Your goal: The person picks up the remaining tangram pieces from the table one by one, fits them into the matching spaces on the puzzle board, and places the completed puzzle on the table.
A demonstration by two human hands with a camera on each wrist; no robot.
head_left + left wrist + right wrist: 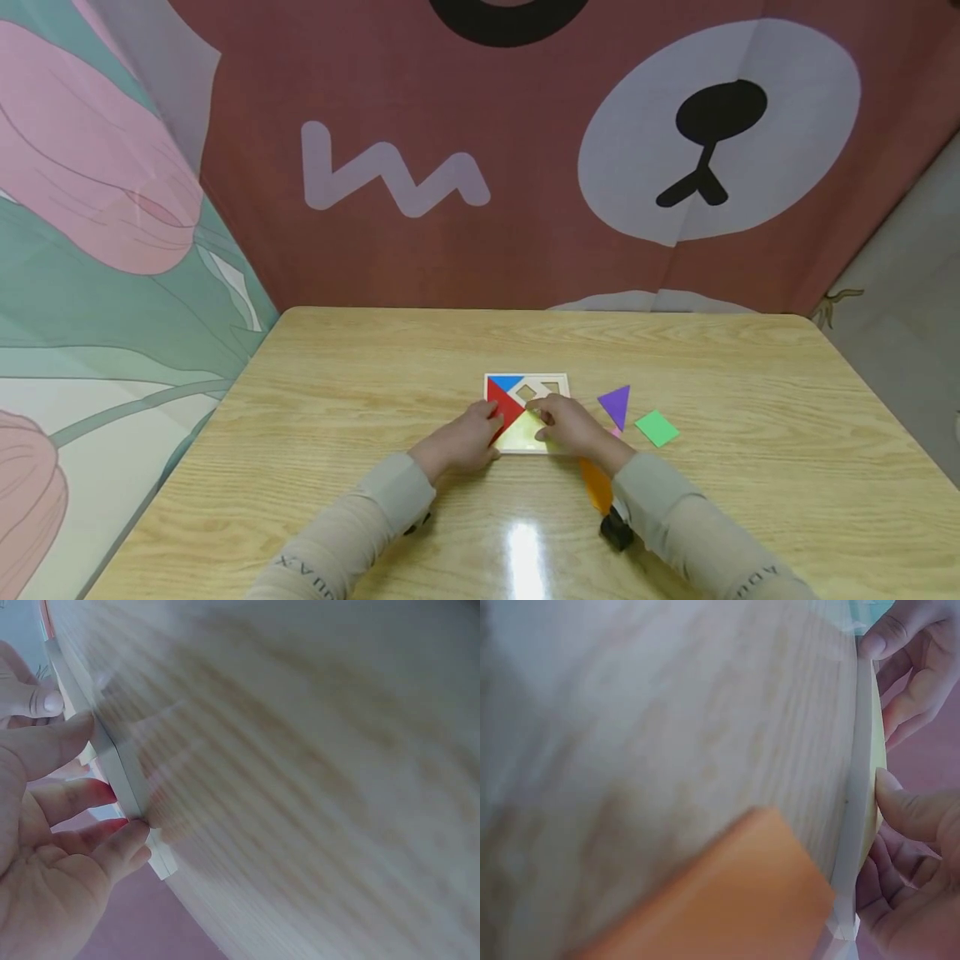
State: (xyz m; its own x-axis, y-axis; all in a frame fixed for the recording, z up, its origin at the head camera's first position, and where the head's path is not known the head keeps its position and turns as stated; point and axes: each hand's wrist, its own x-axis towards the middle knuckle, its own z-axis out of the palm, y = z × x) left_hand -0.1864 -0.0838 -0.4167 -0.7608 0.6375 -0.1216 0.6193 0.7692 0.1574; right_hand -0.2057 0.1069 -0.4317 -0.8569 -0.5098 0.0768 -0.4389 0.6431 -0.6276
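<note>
A white tangram tray [564, 380] lies on the table with a blue triangle [506, 382], a red triangle [505, 407] and a yellow triangle [519, 437] in it. My left hand [471, 435] holds the tray's left side, fingertips over the red triangle and thumb at the front corner. On the yellow triangle, my right hand [572, 427] has curled fingers near its tip and the thumb on its face. The right wrist view shows that thumb [907, 810] against the yellow piece's edge. The tray's right front part is hidden by the right hand.
Right of the tray lie a purple triangle [617, 406] and a green square-like piece [657, 428]. An orange piece [596, 485] lies partly under the right forearm, and a bit of pink piece [617, 432] shows beside the wrist. A printed cloth [420, 258] hangs behind the wooden table [360, 367].
</note>
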